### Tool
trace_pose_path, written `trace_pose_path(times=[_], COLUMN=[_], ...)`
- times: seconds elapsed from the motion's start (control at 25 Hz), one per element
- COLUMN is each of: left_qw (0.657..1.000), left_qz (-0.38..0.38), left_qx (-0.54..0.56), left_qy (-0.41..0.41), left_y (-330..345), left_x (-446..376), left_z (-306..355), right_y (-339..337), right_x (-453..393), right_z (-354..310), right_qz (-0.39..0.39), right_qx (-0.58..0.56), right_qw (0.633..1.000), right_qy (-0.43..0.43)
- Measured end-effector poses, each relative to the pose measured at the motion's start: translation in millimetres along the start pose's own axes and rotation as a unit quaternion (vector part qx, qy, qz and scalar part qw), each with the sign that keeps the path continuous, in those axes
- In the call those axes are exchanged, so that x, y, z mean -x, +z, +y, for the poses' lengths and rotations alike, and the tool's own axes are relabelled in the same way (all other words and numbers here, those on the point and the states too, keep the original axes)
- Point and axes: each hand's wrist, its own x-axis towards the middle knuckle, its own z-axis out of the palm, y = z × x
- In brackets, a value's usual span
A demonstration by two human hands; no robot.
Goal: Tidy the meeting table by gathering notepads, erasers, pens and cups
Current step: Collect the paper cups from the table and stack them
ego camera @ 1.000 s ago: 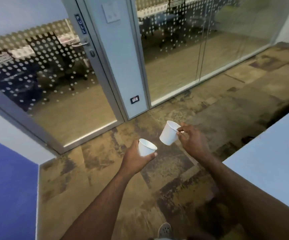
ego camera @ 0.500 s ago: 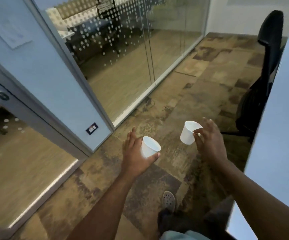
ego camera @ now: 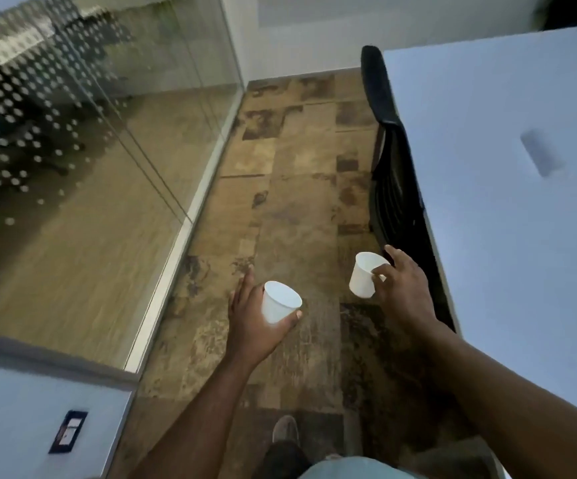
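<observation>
My left hand (ego camera: 250,326) grips a white paper cup (ego camera: 278,305) from below and behind, thumb along its lower side, the cup tilted with its mouth up and to the right. My right hand (ego camera: 406,292) pinches a second white paper cup (ego camera: 364,274) by its rim, thumb inside; that cup leans to the left. Both cups hang in the air over the carpet, apart from each other. The white meeting table (ego camera: 508,219) fills the right side, with my right hand just left of its edge.
A black office chair (ego camera: 389,174) is tucked against the table's left edge, just beyond my right hand. A glass wall (ego camera: 100,150) with a dot pattern runs along the left. Patterned brown carpet (ego camera: 297,188) forms an aisle between them. My shoe (ego camera: 285,430) shows below.
The view has swung right, from the glass door to the aisle beside the table. Both hands still hold their cups, now further apart, and the table and chair come closer.
</observation>
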Motion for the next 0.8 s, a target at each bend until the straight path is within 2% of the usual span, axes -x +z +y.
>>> trace_pose_path(times=[0.2, 0.4, 0.52, 0.8], left_qw=[0.990, 0.952, 0.930, 0.871], left_qz=[-0.094, -0.196, -0.248, -0.348], left_qx=[0.056, 0.100, 0.114, 0.176], left_qy=[0.093, 0.211, 0.248, 0.299], left_y=[42.6, 72.2, 92.2, 156.3], left_x=[-119.4, -215.2, -241.9, -260.1], left_z=[32.4, 77.9, 111.6, 204.2], right_y=[-6.2, -20.8, -27.2, -54.5], right_x=[-43.5, -66.3, -66.4, -78.1], right_z=[19.3, 31.7, 45.0, 110.8], right_qz=[0.027, 0.110, 0.138, 0.192], right_qx=[0.057, 0.094, 0.103, 0.133], right_qw=[0.995, 0.973, 0.954, 0.911], right_qy=[0.077, 0.179, 0.246, 0.339])
